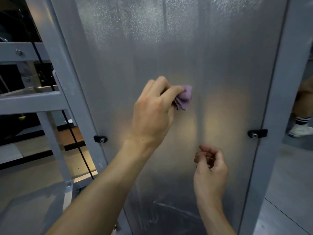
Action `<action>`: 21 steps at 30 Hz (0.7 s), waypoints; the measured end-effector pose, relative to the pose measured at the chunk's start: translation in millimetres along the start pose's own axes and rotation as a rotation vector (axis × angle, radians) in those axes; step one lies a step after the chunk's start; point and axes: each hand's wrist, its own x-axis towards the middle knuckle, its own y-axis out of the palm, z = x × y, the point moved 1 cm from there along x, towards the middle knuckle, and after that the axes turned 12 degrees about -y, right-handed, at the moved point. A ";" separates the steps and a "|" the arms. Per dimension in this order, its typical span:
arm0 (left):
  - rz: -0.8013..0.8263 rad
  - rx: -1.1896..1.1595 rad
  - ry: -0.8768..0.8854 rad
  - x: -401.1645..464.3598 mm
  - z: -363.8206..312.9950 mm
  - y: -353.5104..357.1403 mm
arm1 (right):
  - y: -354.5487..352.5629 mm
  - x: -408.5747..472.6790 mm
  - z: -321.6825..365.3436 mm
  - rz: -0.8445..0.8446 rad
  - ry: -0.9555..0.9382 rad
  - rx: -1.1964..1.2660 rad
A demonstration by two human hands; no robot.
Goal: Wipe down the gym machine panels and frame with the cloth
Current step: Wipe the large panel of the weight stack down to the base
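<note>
grey frame upright at the left, a black cable running down behind it. the left hand grips a bunched purple cloth against the frosted panel. lower right, the right hand hangs loosely curled, seemingly holding nothing, near the panel.

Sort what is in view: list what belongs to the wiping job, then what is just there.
Job:
- bunched purple cloth, gripped by the left hand
- frosted translucent grey panel
- grey painted metal frame
- right hand, loosely curled, holding nothing

Just there:
- black clip with bolt
- black cable
- white shoe
</note>
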 end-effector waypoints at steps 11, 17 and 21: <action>0.292 0.009 0.151 -44.8 -15.0 28.8 | -19.5 12.3 -2.4 -0.071 0.057 0.088; 0.159 -0.044 0.079 -17.6 -42.4 41.9 | -30.5 20.9 -5.7 -0.104 0.113 0.111; 0.453 -0.001 0.257 -84.3 -38.2 66.9 | -38.4 25.4 -4.2 -0.150 0.105 0.146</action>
